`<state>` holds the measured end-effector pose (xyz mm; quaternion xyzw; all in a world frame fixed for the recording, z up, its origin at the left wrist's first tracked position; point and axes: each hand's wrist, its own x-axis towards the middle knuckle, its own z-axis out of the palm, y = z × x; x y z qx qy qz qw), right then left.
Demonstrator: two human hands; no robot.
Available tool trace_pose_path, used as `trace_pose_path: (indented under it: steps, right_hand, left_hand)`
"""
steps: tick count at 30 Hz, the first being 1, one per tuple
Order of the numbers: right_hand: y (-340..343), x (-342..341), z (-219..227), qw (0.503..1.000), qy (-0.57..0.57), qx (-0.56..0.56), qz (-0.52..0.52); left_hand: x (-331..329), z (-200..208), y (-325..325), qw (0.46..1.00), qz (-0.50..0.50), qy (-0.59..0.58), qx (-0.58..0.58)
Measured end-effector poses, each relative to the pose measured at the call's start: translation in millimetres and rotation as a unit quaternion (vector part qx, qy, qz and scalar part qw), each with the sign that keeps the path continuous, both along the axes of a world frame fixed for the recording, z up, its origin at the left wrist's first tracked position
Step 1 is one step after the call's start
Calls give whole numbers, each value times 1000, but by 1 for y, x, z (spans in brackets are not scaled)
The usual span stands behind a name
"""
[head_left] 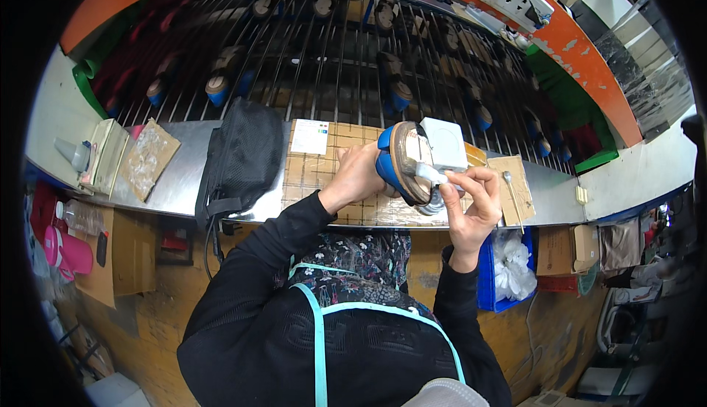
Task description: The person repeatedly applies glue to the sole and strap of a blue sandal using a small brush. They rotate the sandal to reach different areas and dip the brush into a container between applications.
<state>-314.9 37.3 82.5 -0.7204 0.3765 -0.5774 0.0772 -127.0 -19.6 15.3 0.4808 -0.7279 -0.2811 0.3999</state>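
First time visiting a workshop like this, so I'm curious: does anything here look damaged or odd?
Wear and stains: the orange frame at the right has pale patches where paint seems chipped, and the cardboard piece on the left of the bench is blotched whitish. The shoe in the left hand shows no plain damage.

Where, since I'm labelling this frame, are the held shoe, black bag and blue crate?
Held shoe [399,158], head view: brown edge.
Black bag [247,153], head view: middle of its body.
Blue crate [485,282], head view: left wall.
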Motion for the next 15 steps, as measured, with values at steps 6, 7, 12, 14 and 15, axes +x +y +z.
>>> trace_pose_path:
  steps: [6,7,12,14,15]
  right_hand:
    - [-3,-5,1,998,19,48,23]
    - [-3,-6,0,998,20,53,26]
    - [-4,-10,-9,995,11,87,43]
    - [-5,-12,-14,996,14,83,44]
    - [-7,-13,-16,996,16,74,42]
  left_hand:
    - [1,-8,-4,983,-126,91,99]
    - [2,-6,-2,973,-156,107,129]
    - [5,1,9,907,-279,135,284]
    - [4,1,13,853,-319,201,362]
    - [4,1,14,843,-321,202,380]
